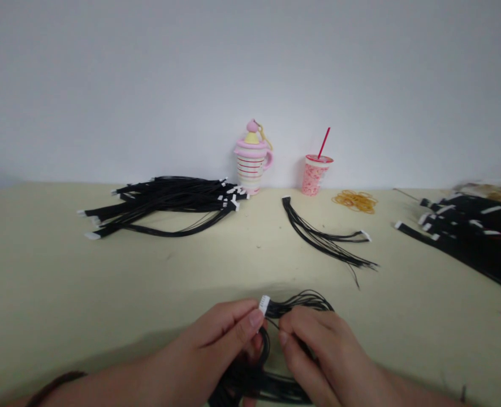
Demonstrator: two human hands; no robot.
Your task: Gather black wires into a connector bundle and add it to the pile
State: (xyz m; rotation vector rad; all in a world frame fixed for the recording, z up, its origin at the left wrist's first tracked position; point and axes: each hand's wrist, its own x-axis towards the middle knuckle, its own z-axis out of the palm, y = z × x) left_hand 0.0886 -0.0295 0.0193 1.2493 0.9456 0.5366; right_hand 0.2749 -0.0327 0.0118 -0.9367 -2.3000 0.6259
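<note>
My left hand (220, 333) pinches a small white multi-pin connector (264, 304) between thumb and fingers. The connector ends a bundle of thin black wires (250, 380), which curves in loops below and between my hands. My right hand (322, 353) grips some of those wires just right of the connector, its fingertips close to my left hand. The lower part of the bundle runs out of view at the bottom edge, and my fingers hide some of the wires.
Black wire bundles with white connectors lie in a heap (161, 204) at the back left and a larger heap (466, 234) at the right. A single bundle (322, 237), loose rubber bands (354, 201), a pink striped mug (251, 164) and a straw cup (316, 175) stand beyond.
</note>
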